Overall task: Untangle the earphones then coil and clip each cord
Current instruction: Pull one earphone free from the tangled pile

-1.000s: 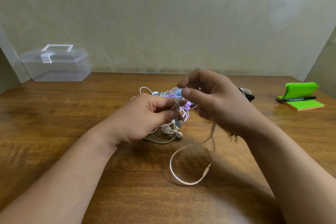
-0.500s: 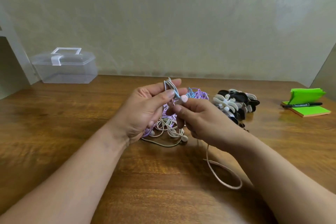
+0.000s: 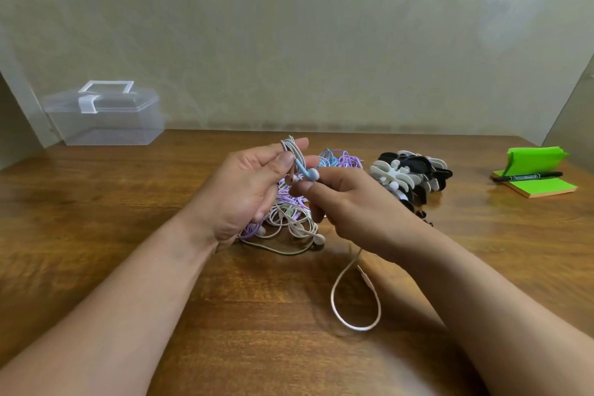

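A tangle of earphones (image 3: 291,215) in white, purple and blue lies on the wooden table (image 3: 96,219) at the centre. My left hand (image 3: 247,190) is raised over it and holds several turns of pale cord looped around its fingers, thumb pressing them. My right hand (image 3: 350,202) pinches a blue earbud (image 3: 307,170) right beside the left thumb. A pink-white cord end with its plug (image 3: 353,299) hangs below my right hand and curls into a loop on the table. A pile of black and white cord clips (image 3: 408,177) sits just right of the hands.
A clear plastic box with a white handle (image 3: 104,116) stands at the back left against the wall. Green sticky notes (image 3: 536,180) with a black marker (image 3: 527,176) on them lie at the far right.
My left hand rose with cord now wrapped around its fingers. My right hand moved in beside it and took a blue earbud. The dangling cord loop shifted right and shortened.
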`<state>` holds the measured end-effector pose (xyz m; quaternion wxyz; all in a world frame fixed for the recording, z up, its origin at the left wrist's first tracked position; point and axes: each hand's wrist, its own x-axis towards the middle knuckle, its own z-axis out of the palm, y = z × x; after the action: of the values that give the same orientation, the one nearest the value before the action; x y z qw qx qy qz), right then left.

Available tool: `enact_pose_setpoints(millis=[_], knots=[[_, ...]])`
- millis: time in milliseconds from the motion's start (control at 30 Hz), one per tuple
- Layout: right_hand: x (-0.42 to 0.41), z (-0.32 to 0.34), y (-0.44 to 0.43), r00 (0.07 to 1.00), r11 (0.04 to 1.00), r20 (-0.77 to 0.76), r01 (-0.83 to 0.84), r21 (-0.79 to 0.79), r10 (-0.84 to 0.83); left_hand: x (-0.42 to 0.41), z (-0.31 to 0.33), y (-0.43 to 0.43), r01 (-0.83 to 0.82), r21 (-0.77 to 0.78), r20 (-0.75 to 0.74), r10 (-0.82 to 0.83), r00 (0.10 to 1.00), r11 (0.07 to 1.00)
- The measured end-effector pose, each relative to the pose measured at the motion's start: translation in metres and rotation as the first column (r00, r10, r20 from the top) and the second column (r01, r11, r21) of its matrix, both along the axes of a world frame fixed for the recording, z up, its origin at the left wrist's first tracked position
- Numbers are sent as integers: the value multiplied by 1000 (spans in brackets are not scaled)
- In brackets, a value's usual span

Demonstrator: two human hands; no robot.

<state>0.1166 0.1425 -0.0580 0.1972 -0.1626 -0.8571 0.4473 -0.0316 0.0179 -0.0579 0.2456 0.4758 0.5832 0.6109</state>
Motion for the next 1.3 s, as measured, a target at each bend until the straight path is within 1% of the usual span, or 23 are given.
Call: enact_pose_setpoints(millis=[133, 167, 233, 300, 367, 433, 467, 533, 600, 667, 733, 800, 867, 933, 967, 1033, 1133, 1167, 1233, 1300], knots=[[-1, 0, 0, 999, 966, -41, -39, -256, 30, 1, 0, 2, -36, 22, 79, 34, 996, 999], [-1, 0, 0, 998, 955, -44, -50, -293, 39, 3, 1, 2, -53, 20, 71, 51, 996, 998], [-1, -1, 0, 999, 949, -34, -49, -312, 40, 7, 1, 3, -89, 16, 20, 89, 996, 996], [-2, -1, -1, 1000, 971, 5, -7, -237, 9, 8, 0, 4, -150, 7, -69, 151, 986, 989], [0, 0, -2, 997, 997, 53, 58, -58, -55, 7, -2, 5, -212, -5, -160, 209, 965, 977], [1, 2, -1, 992, 986, 63, 102, 132, -111, 5, -6, 4, -254, -28, -225, 242, 944, 967], [2, 3, -1, 990, 976, 55, 120, 182, -132, 5, -7, 2, -269, -26, -269, 252, 930, 963], [4, 6, -2, 988, 973, 51, 133, 190, -145, 4, -8, 2, -301, 2, -344, 283, 896, 954], [5, 10, -5, 990, 980, 93, 91, 176, -108, 3, -7, 2, -346, 39, -344, 338, 876, 937], [5, 10, -9, 989, 980, 133, 34, 195, -61, 0, -6, 2, -404, 72, -345, 403, 848, 912], [3, 7, -11, 995, 957, 77, 41, 288, -66, -2, -6, 0, -431, 67, -382, 422, 822, 900], [3, 4, -10, 992, 912, -48, 127, 390, -118, 0, -7, -2, -433, 21, -433, 398, 809, 901], [3, 4, -8, 974, 886, -162, 215, 410, -162, 2, -6, -3, -425, -7, -502, 365, 784, 905], [5, 8, -4, 955, 889, -244, 254, 381, -168, 4, -4, -4, -377, -45, -570, 286, 770, 925], [7, 10, -1, 951, 897, -266, 249, 365, -155, 5, -3, -4, -331, -79, -577, 228, 784, 940], [11, 14, 5, 956, 923, -273, 198, 330, -107, 9, -3, -6, -219, -147, -563, 100, 820, 965], [16, 18, 15, 973, 959, -230, 69, 274, -4, 14, -1, -8, -105, -207, -541, -25, 840, 973], [17, 18, 18, 973, 974, -227, 20, 224, 32, 15, 1, -9, -43, -220, -504, -76, 861, 975], [18, 19, 26, 966, 996, -246, -63, 58, 76, 17, 6, -12, 111, -220, -390, -191, 901, 969], [17, 15, 32, 961, 982, -255, -141, -125, 106, 18, 10, -15, 235, -154, -215, -265, 940, 960]])
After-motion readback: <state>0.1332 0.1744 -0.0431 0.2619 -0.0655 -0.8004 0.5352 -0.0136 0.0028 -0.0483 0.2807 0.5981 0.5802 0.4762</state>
